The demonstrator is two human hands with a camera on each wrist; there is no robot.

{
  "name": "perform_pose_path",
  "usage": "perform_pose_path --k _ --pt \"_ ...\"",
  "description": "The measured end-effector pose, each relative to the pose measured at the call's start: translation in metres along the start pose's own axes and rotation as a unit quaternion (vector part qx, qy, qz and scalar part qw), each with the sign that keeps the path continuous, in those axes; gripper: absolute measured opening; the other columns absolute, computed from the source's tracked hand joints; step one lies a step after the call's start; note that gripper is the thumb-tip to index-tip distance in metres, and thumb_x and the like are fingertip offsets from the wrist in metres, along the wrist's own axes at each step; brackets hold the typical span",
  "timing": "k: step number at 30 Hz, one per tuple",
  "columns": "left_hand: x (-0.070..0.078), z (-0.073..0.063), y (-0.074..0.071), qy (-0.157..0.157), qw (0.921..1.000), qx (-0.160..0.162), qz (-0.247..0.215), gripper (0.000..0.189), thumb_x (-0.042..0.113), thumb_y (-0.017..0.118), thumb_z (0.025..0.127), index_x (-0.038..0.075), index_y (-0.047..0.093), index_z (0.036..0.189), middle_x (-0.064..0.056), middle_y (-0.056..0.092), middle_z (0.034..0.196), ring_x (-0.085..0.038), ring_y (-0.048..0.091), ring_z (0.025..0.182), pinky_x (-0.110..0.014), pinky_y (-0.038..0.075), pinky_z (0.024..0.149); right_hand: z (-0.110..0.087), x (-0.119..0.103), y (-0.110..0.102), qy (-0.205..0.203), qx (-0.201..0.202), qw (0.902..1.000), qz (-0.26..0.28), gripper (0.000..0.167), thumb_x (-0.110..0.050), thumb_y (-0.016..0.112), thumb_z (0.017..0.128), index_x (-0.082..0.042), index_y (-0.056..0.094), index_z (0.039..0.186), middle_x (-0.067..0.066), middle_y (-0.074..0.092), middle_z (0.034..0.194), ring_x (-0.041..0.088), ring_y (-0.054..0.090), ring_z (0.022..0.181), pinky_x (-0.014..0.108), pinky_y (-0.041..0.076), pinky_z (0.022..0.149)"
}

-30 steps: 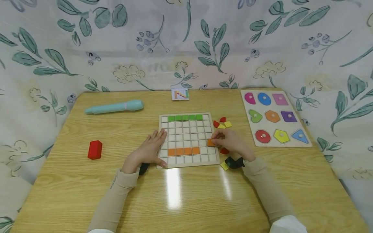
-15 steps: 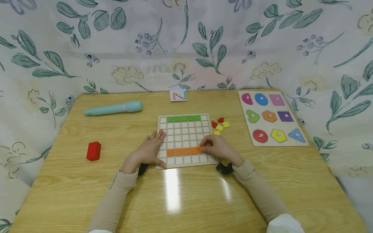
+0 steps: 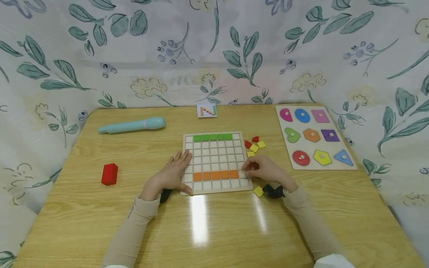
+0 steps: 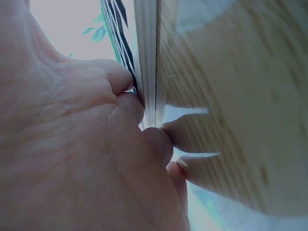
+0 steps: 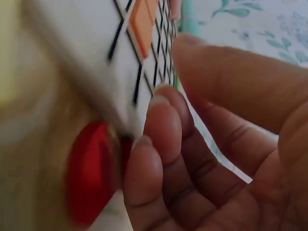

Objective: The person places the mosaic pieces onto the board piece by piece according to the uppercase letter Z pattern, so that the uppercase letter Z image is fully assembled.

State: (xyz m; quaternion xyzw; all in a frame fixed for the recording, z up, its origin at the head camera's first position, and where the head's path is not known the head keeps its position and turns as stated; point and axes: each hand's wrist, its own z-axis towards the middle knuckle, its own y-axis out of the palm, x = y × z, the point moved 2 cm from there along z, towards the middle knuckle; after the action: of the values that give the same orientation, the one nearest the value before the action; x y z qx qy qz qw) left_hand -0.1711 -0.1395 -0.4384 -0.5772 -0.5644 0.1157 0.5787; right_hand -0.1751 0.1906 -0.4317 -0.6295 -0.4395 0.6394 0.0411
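Observation:
A pale wooden grid board (image 3: 214, 152) lies mid-table in the head view. Several green square tiles (image 3: 213, 137) line its top row, and several orange square tiles (image 3: 216, 174) form a row near the bottom. My left hand (image 3: 169, 173) rests with spread fingers on the board's left edge; the left wrist view shows its fingertips at the board's side (image 4: 148, 62). Over the right edge hovers my right hand (image 3: 266, 169), fingers loosely bent. Nothing shows between its thumb and fingers in the right wrist view, where a red piece (image 5: 89, 173) lies below the fingertips.
Right of the board lie red pieces (image 3: 255, 139) and yellow tiles (image 3: 261, 144). A pegged shape puzzle (image 3: 318, 149) stands farther right. At the back are a small pattern card (image 3: 207, 111) and a light-blue wand-like object (image 3: 132, 125). A red block (image 3: 109, 174) sits at left.
My right hand brought an orange tile onto the board, set it at the right end of the orange row, let go and drew back rightward. My left hand stayed put.

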Motion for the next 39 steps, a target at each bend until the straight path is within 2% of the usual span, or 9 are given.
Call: perform_pose_path --k 7,10,14,17,21,28,30,35,39 --pt "-0.001 0.001 0.002 0.001 1.0 -0.001 -0.003 0.135 0.048 0.085 0.061 0.0 0.001 0.155 -0.018 -0.008 0.163 -0.042 -0.011 0.149 -0.06 -0.002 0.12 -0.044 0.025 -0.002 0.022 -0.009 0.9991 0.036 0.015 -0.014 0.07 0.089 -0.008 0.068 0.102 0.003 0.063 0.089 0.011 0.053 0.077 0.018 0.046 0.066" --pt "-0.003 0.001 0.001 0.001 1.0 0.001 -0.006 0.134 0.047 0.086 0.061 0.0 0.002 0.155 -0.019 -0.007 0.163 -0.042 -0.011 0.149 -0.06 -0.002 0.12 -0.057 0.028 0.0 0.016 -0.002 0.9997 0.018 0.021 -0.015 0.073 0.086 -0.011 0.068 0.106 0.001 0.061 0.09 0.01 0.052 0.078 0.018 0.046 0.066" --pt "-0.004 -0.001 0.0 -0.001 1.0 0.003 -0.004 0.134 0.047 0.086 0.061 0.0 0.002 0.155 -0.019 -0.007 0.163 -0.042 -0.011 0.149 -0.061 -0.002 0.12 -0.06 0.026 0.004 -0.023 0.011 0.9993 -0.028 0.027 -0.012 0.077 0.081 -0.012 0.069 0.108 0.0 0.056 0.091 0.008 0.048 0.078 0.018 0.045 0.066" --pt "-0.004 -0.001 0.0 -0.003 1.0 0.006 -0.002 0.134 0.048 0.086 0.061 0.0 0.002 0.155 -0.019 -0.007 0.163 -0.042 -0.01 0.149 -0.061 -0.001 0.12 -0.054 0.025 0.002 -0.039 0.011 0.9975 -0.058 0.025 -0.012 0.078 0.08 -0.012 0.07 0.104 0.001 0.055 0.09 0.007 0.046 0.075 0.018 0.043 0.064" --pt "-0.002 0.0 0.001 -0.005 1.0 0.005 -0.002 0.135 0.049 0.085 0.062 0.0 0.001 0.155 -0.019 -0.008 0.163 -0.042 -0.009 0.149 -0.06 -0.001 0.12 -0.044 0.029 -0.007 -0.027 0.016 0.9961 -0.082 0.023 -0.01 0.079 0.078 -0.009 0.067 0.097 0.002 0.057 0.088 0.01 0.047 0.076 0.02 0.042 0.064" --pt "-0.004 0.0 0.0 -0.008 1.0 0.002 0.004 0.136 0.048 0.086 0.062 0.0 -0.001 0.155 -0.018 -0.01 0.162 -0.041 -0.011 0.149 -0.059 -0.002 0.12 -0.015 0.037 -0.025 0.046 0.048 0.9933 -0.094 0.024 -0.014 0.077 0.079 -0.006 0.06 0.095 0.005 0.057 0.085 0.017 0.049 0.078 0.026 0.041 0.069" --pt "-0.005 0.001 -0.001 -0.006 0.9999 0.004 0.014 0.136 0.049 0.085 0.061 0.0 0.0 0.155 -0.019 -0.009 0.162 -0.042 -0.01 0.149 -0.06 -0.001 0.12 -0.004 0.036 -0.027 0.055 0.053 0.9928 -0.092 0.023 -0.016 0.075 0.081 -0.006 0.06 0.095 0.005 0.056 0.084 0.016 0.049 0.077 0.027 0.04 0.069" --pt "-0.003 0.002 0.001 0.007 0.9995 0.0 0.032 0.137 0.055 0.083 0.06 -0.002 0.002 0.154 -0.02 -0.006 0.162 -0.042 -0.008 0.149 -0.061 0.002 0.12 0.018 0.032 -0.031 0.054 0.054 0.9924 -0.097 0.022 -0.018 0.074 0.081 -0.004 0.06 0.092 0.003 0.054 0.078 0.015 0.048 0.071 0.025 0.039 0.065" --pt "-0.003 0.0 0.0 0.005 0.9997 -0.001 0.025 0.138 0.055 0.084 0.059 -0.002 0.002 0.154 -0.021 -0.007 0.162 -0.043 -0.008 0.149 -0.062 0.001 0.119 0.038 0.022 -0.033 0.037 0.056 0.9935 -0.092 0.023 -0.019 0.073 0.083 -0.003 0.06 0.091 0.003 0.054 0.077 0.015 0.048 0.069 0.024 0.039 0.064"
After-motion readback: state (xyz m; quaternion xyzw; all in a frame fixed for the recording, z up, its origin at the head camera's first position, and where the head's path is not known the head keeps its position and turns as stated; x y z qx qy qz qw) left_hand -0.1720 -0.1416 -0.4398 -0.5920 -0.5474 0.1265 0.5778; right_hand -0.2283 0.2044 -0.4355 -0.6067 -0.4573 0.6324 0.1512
